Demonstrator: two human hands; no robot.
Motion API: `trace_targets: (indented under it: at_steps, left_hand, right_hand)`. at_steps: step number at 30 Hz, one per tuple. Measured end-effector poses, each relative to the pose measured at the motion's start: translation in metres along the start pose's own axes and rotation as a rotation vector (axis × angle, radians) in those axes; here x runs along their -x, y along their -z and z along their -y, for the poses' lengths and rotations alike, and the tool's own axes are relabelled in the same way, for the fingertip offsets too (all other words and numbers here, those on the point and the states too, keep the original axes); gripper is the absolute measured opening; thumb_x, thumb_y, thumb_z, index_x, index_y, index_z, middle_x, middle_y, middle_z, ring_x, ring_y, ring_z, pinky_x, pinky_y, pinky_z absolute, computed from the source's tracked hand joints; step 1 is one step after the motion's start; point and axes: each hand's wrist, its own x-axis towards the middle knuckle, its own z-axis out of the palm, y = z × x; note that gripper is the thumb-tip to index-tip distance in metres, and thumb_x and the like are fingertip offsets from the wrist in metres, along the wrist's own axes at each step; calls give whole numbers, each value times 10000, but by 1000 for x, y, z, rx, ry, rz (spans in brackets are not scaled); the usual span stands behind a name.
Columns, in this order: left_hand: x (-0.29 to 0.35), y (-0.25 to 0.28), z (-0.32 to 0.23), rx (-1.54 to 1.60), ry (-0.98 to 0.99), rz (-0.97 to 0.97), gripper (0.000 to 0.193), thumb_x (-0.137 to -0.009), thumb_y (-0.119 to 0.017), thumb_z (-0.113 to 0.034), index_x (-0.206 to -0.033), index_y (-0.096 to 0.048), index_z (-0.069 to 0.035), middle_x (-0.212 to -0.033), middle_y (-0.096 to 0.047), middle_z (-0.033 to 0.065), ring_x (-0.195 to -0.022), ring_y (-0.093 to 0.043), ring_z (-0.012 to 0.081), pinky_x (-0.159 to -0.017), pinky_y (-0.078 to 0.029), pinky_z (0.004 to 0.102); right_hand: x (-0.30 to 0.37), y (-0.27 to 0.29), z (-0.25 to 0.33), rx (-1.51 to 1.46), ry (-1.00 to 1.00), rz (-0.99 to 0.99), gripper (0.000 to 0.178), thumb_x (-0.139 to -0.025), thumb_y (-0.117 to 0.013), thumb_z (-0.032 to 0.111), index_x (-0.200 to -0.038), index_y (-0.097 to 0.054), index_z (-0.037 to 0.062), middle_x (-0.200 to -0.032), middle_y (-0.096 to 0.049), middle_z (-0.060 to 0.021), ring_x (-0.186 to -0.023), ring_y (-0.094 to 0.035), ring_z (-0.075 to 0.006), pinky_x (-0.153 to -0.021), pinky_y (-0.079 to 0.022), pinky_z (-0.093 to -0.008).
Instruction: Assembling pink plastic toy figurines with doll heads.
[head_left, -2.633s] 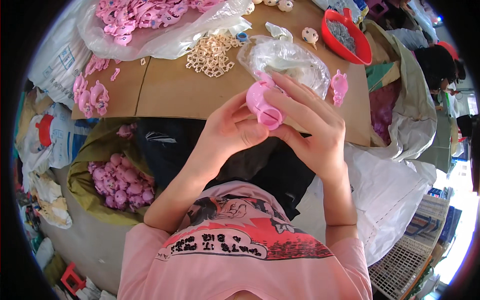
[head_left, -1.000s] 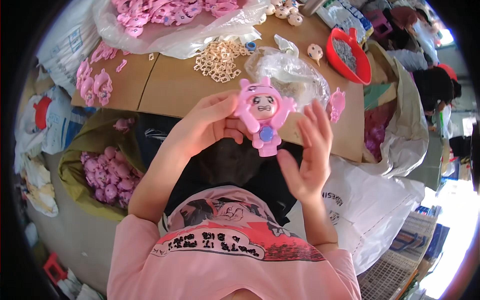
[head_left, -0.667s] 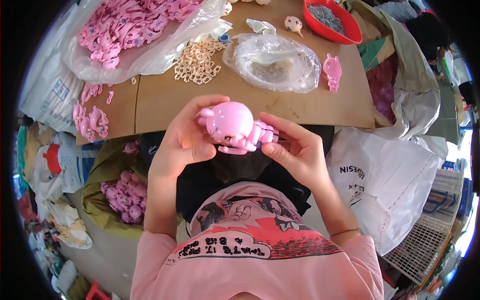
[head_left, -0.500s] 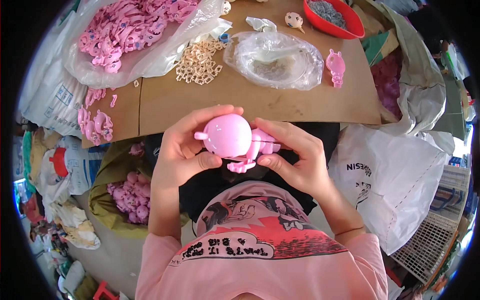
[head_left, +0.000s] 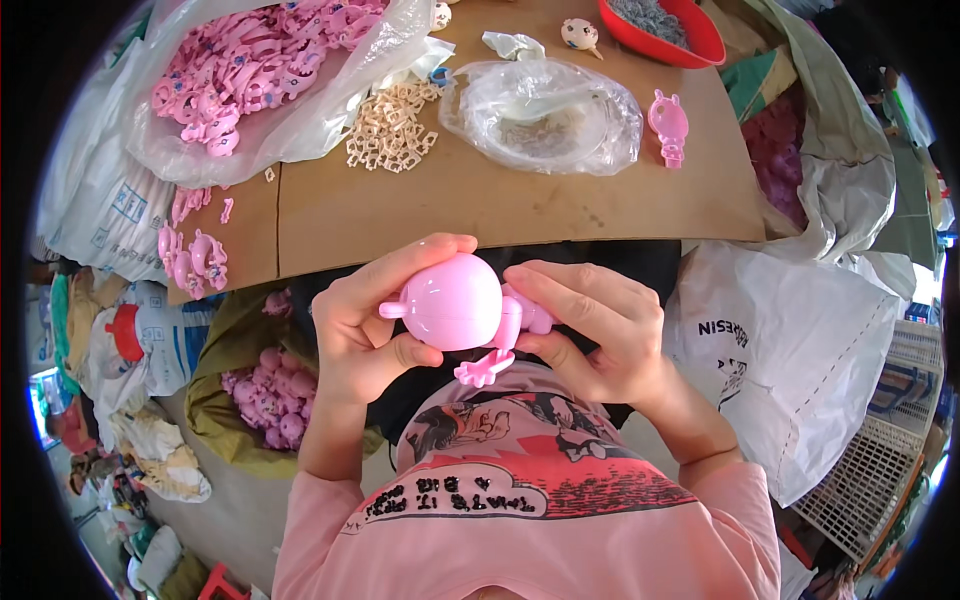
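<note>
A glossy pink plastic toy figure [head_left: 455, 305] lies sideways between my two hands, just off the table's near edge and above my lap. My left hand [head_left: 365, 325] grips its big round head, thumb below and fingers above. Around the toy's body, on the other side, my right hand [head_left: 595, 325] is closed, with the thumb under it and the fingers on top. A small pink arm-like piece [head_left: 484, 368] with a scalloped end sticks out below the head toward me. The toy's lower body is partly hidden by my right fingers.
The brown table [head_left: 480, 215] carries a plastic bag of pink parts [head_left: 270, 70], a heap of small cream frames [head_left: 390, 125], a clear plastic bag [head_left: 545, 115], a flat pink piece [head_left: 668, 128] and a red tray [head_left: 700, 45]. An olive sack [head_left: 225, 400] of pink parts stands left below.
Both hands have shifted slightly toward me with the toy. The toy has turned a little, and its scalloped piece now points further down and left.
</note>
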Motion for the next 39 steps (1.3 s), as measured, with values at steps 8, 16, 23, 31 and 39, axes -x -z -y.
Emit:
trace_targets:
  at_steps: [8,16,23,31,39]
  left_hand:
    - [3,-4,5,-71,-75,-4,704,-657,-815,-181,-1227,-515,105,-1215,-564,244,-1146,-555,303,-964,-446,374]
    - [8,-6,19,153,-56,-200,632,-755,-766,-195,-1238,-494,108,-1204,-566,246,-1098,-583,301,-948,-465,392]
    - [-17,15,14,477,305,-102,619,-881,-620,-330,-1352,-399,6,-1271,-538,143,-1013,-621,213,-828,-546,330]
    - [-13,-51,41,-219,82,-234,578,-768,-743,-113,-1271,-493,22,-1005,-641,88,-894,-599,113,-789,-470,250]
    - [-13,-40,32,-521,-103,-284,353,-761,-679,-27,-1100,-597,25,-944,-661,163,-832,-668,297,-726,-511,316]
  right_hand:
    - [1,0,4,-84,-64,18,406,-704,-768,137,-1059,-658,-25,-1013,-655,-198,-798,-672,-263,-671,-543,-304]
    - [-1,-11,12,9,-170,14,373,-743,-740,145,-1074,-643,2,-916,-668,-139,-678,-649,-251,-591,-527,-301]
    - [6,-9,-12,-945,-955,0,402,-942,-563,213,-1266,-512,-19,-1083,-636,-110,-961,-633,-170,-789,-532,-277]
    - [18,-38,-4,-1328,-895,-261,429,-987,-445,218,-1376,-326,81,-1284,-511,-119,-1148,-555,-264,-946,-470,-373]
    - [24,-24,-26,-799,-872,-159,418,-835,-606,-21,-1228,-473,26,-1174,-555,-90,-1077,-541,-177,-898,-459,-316]
